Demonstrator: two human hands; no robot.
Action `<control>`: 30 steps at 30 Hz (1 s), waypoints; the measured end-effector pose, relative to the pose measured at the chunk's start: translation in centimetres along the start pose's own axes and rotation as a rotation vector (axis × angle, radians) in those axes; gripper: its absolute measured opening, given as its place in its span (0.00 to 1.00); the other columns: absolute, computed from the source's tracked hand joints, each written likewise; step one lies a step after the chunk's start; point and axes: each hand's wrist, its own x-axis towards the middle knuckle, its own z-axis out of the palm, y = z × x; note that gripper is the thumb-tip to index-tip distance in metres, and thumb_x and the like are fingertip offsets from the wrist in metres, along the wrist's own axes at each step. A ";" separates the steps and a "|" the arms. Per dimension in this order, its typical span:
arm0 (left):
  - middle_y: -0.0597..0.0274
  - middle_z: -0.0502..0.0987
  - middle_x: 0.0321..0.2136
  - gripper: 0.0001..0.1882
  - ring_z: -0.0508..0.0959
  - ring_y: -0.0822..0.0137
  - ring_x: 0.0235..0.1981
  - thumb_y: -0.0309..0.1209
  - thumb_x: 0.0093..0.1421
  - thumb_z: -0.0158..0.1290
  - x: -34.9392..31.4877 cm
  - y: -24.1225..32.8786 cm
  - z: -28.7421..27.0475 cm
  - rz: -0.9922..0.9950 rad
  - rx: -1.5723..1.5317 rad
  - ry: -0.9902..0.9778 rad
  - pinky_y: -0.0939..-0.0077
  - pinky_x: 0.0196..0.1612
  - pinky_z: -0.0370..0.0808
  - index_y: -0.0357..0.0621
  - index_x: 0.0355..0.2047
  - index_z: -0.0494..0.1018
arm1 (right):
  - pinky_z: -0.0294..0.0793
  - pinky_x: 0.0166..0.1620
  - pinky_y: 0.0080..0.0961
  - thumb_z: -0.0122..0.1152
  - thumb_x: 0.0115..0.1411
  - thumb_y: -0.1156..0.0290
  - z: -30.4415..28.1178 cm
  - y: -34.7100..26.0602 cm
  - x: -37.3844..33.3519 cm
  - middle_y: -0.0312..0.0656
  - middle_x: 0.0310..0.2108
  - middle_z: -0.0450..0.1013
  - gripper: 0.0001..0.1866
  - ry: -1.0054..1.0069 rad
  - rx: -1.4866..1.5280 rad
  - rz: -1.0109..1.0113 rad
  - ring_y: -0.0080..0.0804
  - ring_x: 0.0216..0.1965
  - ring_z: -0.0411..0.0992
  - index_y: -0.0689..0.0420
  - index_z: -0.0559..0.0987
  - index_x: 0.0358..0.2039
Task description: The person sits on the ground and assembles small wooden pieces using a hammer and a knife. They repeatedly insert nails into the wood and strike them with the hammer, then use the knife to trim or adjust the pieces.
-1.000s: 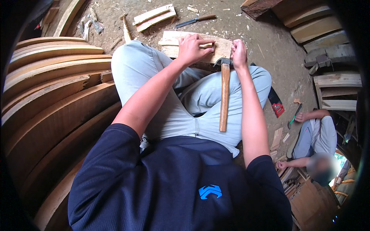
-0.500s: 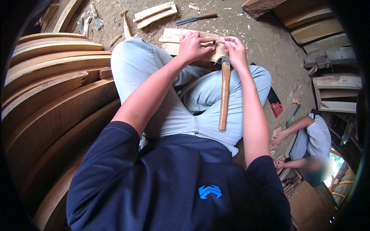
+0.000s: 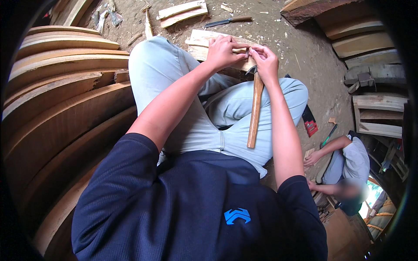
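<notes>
A pale wooden board lies on the ground in front of my crossed legs. Over it, my left hand is closed around a small strip of wood, its fingers pinching the piece. My right hand meets it from the other side, thumb and fingertips pressed together at the end of the strip; whatever they pinch is too small to name. Below my right wrist, a hammer-like tool leans on my lap, its wooden handle pointing toward me. Its dark metal head rests by the board's edge, partly hidden.
Curved planks are stacked on the left. Beyond the board lie a knife and two wood pieces among shavings. A red-handled saw lies right of my knee. Another person sits at lower right; more timber stands at right.
My right hand's fingers have closed in against the strip's end, nearer my left hand. The tool's handle has tilted slightly. The whole view has shifted a little.
</notes>
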 end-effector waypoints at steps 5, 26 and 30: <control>0.70 0.75 0.31 0.23 0.73 0.64 0.41 0.56 0.51 0.63 0.0 -0.1 0.1 0.001 0.001 0.017 0.61 0.45 0.62 0.80 0.49 0.82 | 0.80 0.46 0.21 0.63 0.63 0.78 0.3 -0.4 -0.2 0.44 0.39 0.81 0.08 0.008 -0.017 -0.017 0.26 0.42 0.80 0.66 0.81 0.42; 0.68 0.77 0.34 0.22 0.76 0.63 0.44 0.47 0.49 0.67 -0.1 -0.2 -0.5 -0.012 -0.161 0.058 0.62 0.47 0.61 0.73 0.47 0.82 | 0.81 0.42 0.23 0.65 0.61 0.75 0.7 -1.2 -0.7 0.43 0.35 0.83 0.07 0.013 -0.478 -0.239 0.26 0.37 0.82 0.62 0.83 0.39; 0.63 0.79 0.36 0.20 0.79 0.62 0.44 0.37 0.51 0.66 0.1 0.8 -1.0 0.029 -0.241 0.065 0.61 0.48 0.69 0.59 0.46 0.81 | 0.81 0.42 0.25 0.65 0.61 0.75 0.6 -1.5 -0.9 0.44 0.35 0.83 0.08 0.019 -0.506 -0.290 0.28 0.38 0.83 0.61 0.82 0.41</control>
